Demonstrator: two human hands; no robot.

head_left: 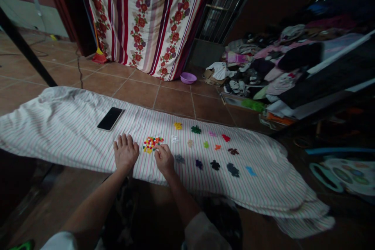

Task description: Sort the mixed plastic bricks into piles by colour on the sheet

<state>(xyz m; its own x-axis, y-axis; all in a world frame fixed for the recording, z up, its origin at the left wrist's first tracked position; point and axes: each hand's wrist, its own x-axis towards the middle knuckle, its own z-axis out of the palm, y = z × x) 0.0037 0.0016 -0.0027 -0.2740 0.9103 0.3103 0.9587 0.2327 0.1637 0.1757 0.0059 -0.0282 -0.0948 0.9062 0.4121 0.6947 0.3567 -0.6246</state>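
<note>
A mixed pile of small coloured pieces (150, 143), red, yellow, white, green and orange, lies on the striped cloth (82, 125). My left hand (125, 151) rests flat on the cloth just left of this pile, fingers stretched out. At the pile's right edge is my right hand (164, 159), its thumb and fingers pinched together; whatever they hold is too small to make out. To the right, pieces sit in separate single-colour heaps, among them a yellow heap (177, 125), a dark green heap (196, 129), a white heap (175, 139) and a grey heap (179, 159).
A phone (110, 118) lies on the cloth beyond my left hand. More heaps, such as black (215, 165), dark grey (233, 170) and blue (250, 170), stretch rightward. A purple basin (188, 78) stands on the floor by a floral curtain (146, 19); clothes (263, 62) are piled at right.
</note>
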